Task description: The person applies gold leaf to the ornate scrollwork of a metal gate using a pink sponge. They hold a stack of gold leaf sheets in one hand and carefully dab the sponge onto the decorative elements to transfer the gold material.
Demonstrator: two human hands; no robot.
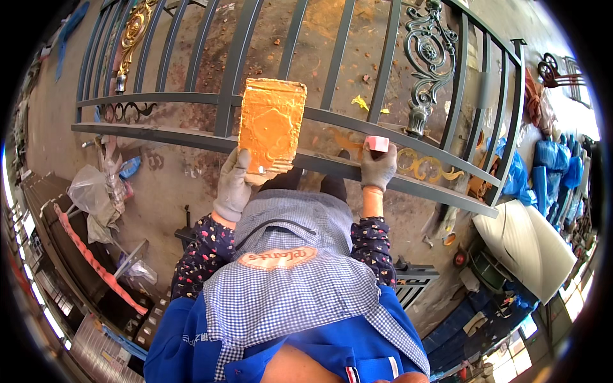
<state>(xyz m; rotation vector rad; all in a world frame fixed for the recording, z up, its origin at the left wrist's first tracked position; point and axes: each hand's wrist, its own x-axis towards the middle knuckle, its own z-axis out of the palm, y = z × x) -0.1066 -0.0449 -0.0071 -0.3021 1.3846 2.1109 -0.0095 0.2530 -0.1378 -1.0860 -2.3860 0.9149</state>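
Note:
My left hand [232, 186], in a grey glove, grips the lower left edge of a rectangular slab [272, 124] thickly coated in orange-gold paint. Closed around a small pink block [377, 143], perhaps a sponge, is my gloved right hand [378, 171], by the lower rail. A dark grey metal railing [231, 76] stretches across in front of me, with the slab held over its bars. Gold colours the scroll [421, 167] near my right hand and the tall ornament [134, 32] at far left. The tall ornament [430, 57] at right is dark, with pale highlights.
Blue-wrapped pieces [554, 159] and a curved cream-coloured panel [533, 249] stand at right. To my left are a clear plastic bag [96, 188] and a dark stack [89, 255] with a pink strip along it. A yellow scrap [359, 101] lies on the stained floor.

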